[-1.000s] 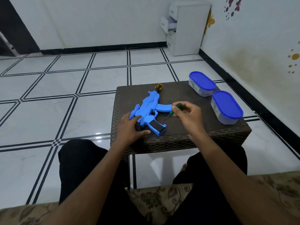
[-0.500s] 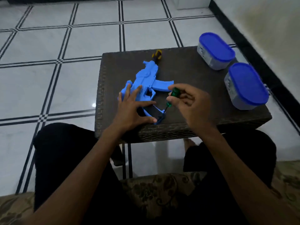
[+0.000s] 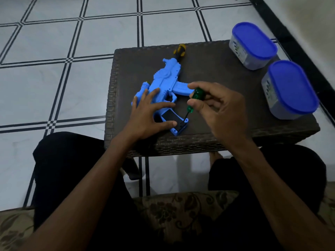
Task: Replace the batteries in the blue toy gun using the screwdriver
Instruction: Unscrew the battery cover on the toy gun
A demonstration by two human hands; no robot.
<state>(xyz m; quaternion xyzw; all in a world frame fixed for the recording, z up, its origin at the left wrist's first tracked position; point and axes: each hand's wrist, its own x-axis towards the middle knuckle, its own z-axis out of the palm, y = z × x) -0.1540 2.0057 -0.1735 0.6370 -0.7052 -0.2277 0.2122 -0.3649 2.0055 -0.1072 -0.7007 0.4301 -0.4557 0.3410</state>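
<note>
Now right hand pinches green screwdriver, tip at the black battery cover. Left hand, fingers spread flat, steadies blue toy gun. Advice: keep shaft square, press firmly.

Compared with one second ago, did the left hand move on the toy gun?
Yes. The left hand has slid forward over the blue toy gun toward the far table edge; its fingers now lie spread across the body, thumb by the battery compartment.

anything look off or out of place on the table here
Nothing stands out. The blue toy gun lies flat under the left hand, the right hand holds the green screwdriver at its grip, and both containers stand lidded.
</note>
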